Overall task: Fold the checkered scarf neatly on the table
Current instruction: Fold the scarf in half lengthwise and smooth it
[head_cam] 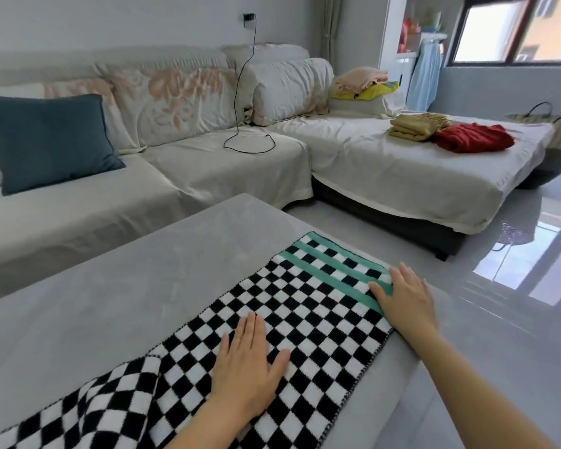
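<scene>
Room: cream-covered sofa (175, 163) beyond my fingertips, with a dark teal cushion (46, 140), a black cable (240, 92), and folded mustard (412, 126) and red cloths (473, 137) far off to the right.
Surface: matte grey table (143, 286), bare to the left of my fingers; its near edge runs just right of my right wrist.
Scarf: the checkered scarf (305, 296) lies flat on the table, directly under both palms.
Long axis: diagonal, from the rumpled stretch behind my left wrist up to the teal-striped end ahead of my right fingers (402, 277).
Left hand: my left hand (246, 367) rests palm down on the middle, fingers straight and together, gripping nothing.
Right hand: my right hand (405, 298) presses flat on the teal end, fingers spread, holding nothing.
Nearer hand: the right is on the end I judge should be lifted.
Next move: probably pinch that end and carry it back along the axis toward my left wrist.
</scene>
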The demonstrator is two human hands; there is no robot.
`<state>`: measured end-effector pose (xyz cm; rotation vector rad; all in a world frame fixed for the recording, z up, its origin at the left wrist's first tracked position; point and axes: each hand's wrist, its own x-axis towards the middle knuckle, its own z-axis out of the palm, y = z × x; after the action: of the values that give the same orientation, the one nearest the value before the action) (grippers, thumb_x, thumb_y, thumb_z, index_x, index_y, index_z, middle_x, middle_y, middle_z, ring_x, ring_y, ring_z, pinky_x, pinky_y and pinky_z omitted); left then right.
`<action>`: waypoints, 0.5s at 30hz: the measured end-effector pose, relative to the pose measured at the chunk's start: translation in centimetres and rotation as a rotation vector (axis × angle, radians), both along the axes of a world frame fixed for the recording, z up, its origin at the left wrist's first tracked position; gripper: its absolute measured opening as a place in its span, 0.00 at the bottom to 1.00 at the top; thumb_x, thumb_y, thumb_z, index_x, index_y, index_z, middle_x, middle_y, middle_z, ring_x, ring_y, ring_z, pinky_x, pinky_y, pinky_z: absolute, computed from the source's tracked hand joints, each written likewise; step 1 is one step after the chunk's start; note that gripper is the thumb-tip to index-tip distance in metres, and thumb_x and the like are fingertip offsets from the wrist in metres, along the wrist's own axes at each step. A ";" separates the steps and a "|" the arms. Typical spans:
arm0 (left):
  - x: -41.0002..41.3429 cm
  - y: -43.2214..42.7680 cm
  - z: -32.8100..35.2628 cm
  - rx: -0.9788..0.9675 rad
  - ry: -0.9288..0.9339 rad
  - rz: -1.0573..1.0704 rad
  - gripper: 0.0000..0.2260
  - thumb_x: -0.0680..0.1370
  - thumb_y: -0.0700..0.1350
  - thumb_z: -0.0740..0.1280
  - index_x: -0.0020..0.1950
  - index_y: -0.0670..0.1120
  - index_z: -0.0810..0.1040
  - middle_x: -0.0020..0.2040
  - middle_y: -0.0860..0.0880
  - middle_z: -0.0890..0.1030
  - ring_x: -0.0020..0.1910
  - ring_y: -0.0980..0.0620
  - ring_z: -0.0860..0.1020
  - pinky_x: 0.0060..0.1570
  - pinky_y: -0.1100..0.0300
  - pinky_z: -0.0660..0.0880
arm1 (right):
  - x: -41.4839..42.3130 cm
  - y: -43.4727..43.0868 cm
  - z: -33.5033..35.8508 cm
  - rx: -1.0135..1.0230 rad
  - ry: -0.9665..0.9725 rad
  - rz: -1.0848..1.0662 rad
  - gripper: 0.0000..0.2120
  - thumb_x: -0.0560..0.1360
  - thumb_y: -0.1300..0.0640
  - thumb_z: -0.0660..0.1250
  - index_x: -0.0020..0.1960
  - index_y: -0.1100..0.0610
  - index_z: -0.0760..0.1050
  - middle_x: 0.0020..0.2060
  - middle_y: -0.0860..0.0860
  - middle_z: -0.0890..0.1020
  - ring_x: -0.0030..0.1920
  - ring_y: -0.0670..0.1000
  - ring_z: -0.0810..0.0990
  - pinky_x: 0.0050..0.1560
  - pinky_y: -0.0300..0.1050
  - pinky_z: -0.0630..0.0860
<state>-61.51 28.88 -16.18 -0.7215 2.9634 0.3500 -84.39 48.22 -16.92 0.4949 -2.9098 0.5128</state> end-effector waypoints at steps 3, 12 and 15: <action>-6.2 -2.4 0.6 0.005 0.058 -0.070 0.35 0.79 0.64 0.45 0.77 0.45 0.39 0.78 0.49 0.40 0.76 0.53 0.41 0.75 0.50 0.44 | 0.3 0.1 -0.5 0.004 0.086 -0.109 0.32 0.77 0.37 0.48 0.72 0.57 0.61 0.73 0.55 0.62 0.74 0.54 0.58 0.72 0.52 0.55; -23.9 -4.2 -0.1 -0.034 0.178 -0.271 0.32 0.80 0.59 0.54 0.77 0.41 0.51 0.78 0.45 0.55 0.76 0.49 0.55 0.73 0.50 0.57 | 0.3 -0.1 -1.1 0.015 0.223 -0.187 0.18 0.76 0.39 0.57 0.59 0.47 0.74 0.53 0.43 0.80 0.53 0.48 0.77 0.52 0.45 0.69; -25.3 -4.3 -0.8 -0.121 0.120 -0.363 0.35 0.79 0.63 0.52 0.78 0.44 0.47 0.79 0.47 0.50 0.77 0.49 0.50 0.74 0.48 0.54 | -0.1 -0.2 -1.8 -0.021 0.234 -0.173 0.18 0.70 0.43 0.69 0.55 0.51 0.79 0.46 0.47 0.83 0.48 0.53 0.80 0.50 0.49 0.71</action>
<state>-86.76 24.53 -16.96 -0.1646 3.1631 0.1937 -84.54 47.99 -18.72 0.2753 -2.6880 0.4282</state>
